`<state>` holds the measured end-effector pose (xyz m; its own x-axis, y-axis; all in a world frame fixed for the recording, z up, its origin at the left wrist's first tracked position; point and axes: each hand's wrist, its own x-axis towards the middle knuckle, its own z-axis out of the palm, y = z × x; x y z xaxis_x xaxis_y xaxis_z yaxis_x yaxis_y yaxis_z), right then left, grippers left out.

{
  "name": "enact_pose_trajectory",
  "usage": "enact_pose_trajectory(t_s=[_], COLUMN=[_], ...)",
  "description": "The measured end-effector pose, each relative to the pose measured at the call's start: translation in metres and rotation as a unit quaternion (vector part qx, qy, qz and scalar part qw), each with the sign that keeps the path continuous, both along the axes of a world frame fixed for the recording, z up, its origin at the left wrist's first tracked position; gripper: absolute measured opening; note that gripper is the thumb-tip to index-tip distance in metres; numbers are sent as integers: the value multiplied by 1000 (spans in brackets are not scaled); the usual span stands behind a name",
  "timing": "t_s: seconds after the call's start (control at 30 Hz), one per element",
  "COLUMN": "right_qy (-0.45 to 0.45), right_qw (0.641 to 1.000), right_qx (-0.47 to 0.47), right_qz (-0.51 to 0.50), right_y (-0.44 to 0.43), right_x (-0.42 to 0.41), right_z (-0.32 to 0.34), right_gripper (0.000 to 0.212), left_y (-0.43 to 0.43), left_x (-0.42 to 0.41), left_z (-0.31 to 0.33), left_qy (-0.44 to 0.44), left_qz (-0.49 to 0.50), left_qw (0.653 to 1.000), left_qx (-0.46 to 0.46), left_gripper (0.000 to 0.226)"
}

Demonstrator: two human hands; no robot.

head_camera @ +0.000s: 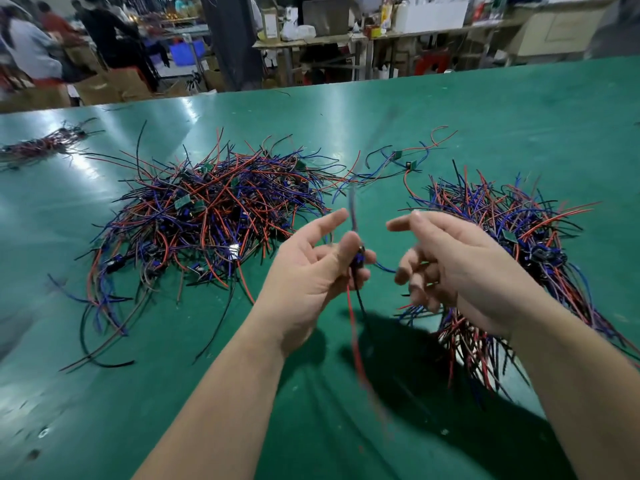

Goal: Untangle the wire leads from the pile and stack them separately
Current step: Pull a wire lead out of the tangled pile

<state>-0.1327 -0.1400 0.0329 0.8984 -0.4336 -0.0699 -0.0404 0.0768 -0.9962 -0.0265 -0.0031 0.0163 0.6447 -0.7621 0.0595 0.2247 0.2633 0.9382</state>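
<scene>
Head view shows your left hand pinching one lead by its module, above the table between pile and stack, your right hand loose and empty beside it: hold that pinch, shake the tails free, then lay it aligned on the stack.

Bench: strip along far edge lay bare, passable. Large tangled pile blocked middle-left. Second pile blocked right edge. Loose leads bridged far end of gap between piles. Small bundle sat near far left corner. Near gap was taken by right hand and left hand pinching dangling lead.
</scene>
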Motion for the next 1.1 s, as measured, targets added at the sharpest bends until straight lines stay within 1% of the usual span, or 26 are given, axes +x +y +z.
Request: enact_pose_trajectory(t_s=[0.07, 0.13, 0.27, 0.33, 0.43, 0.5, 0.57, 0.67, 0.73, 0.8, 0.83, 0.87, 0.9, 0.93, 0.97, 1.03, 1.07, 1.1], right_qy=[-9, -18, -7, 1, -7, -22, -42, -93, -141, -190, -202, -200, -185, -159, -128, -60, -25, 5], right_qw=[999, 997, 994, 994, 997, 994, 986, 963, 941, 910, 898, 893, 896, 908, 928, 974, 989, 996], right_qx=[12, 32, 87, 92, 82, 88, 111, 152, 188, 236, 250, 258, 261, 258, 242, 164, 119, 92], right_qz=[28, 62, 73, 61, 5, -54, -121, -203, -243, -283, -301, -310, -307, -289, -254, -145, -80, -17], right_y=[3, 8, 4, 3, 3, -2, -11, -24, -31, -40, -45, -49, -51, -50, -47, -34, -26, -18], right_x=[2, 3, 2, 1, 3, 4, 3, 0, -1, -3, -4, -5, -4, -3, -1, 1, 2, 2], right_z=[-2, -2, -2, -1, -1, 2, 7, 11, 12, 12, 12, 12, 12, 10, 8, 2, 0, -2], right_gripper=[33, 26, 18, 17, 16, 18, 16, 6, 8, 12, 13, 13, 12, 11, 9, 6, 10, 14], left_y=[-1, -2, -1, -1, -1, 1, 4, 9, 12, 13, 13, 11, 10, 8, 6, 3, 1, 0], left_x=[-4, -8, -8, -8, -9, -9, -10, -13, -13, -13, -14, -14, -14, -13, -12, -9, -7, -6], left_z=[-3, -4, -2, -1, -2, -4, -4, -4, -3, -2, 0, 1, 3, 3, 3, 2, 2, 2], left_qy=[-38, -49, -49, -43, -48, -74, -113, -163, -168, -183, -181, -163, -130, -86, -31, 64, 75, 54], left_qz=[-17, -45, -41, -45, -69, -95, -158, -276, -320, -342, -336, -314, -278, -237, -202, -125, -79, -28], left_qw=[999, 997, 997, 996, 992, 985, 969, 932, 917, 907, 912, 928, 949, 967, 979, 983, 983, 987], left_qx=[25, 35, 52, 60, 90, 127, 156, 167, 169, 166, 147, 116, 78, 32, -20, -119, -145, -148], left_gripper=[64, 72, 66, 61, 47, 42, 36, 22, 19, 15, 15, 14, 14, 20, 29, 39, 41, 43])
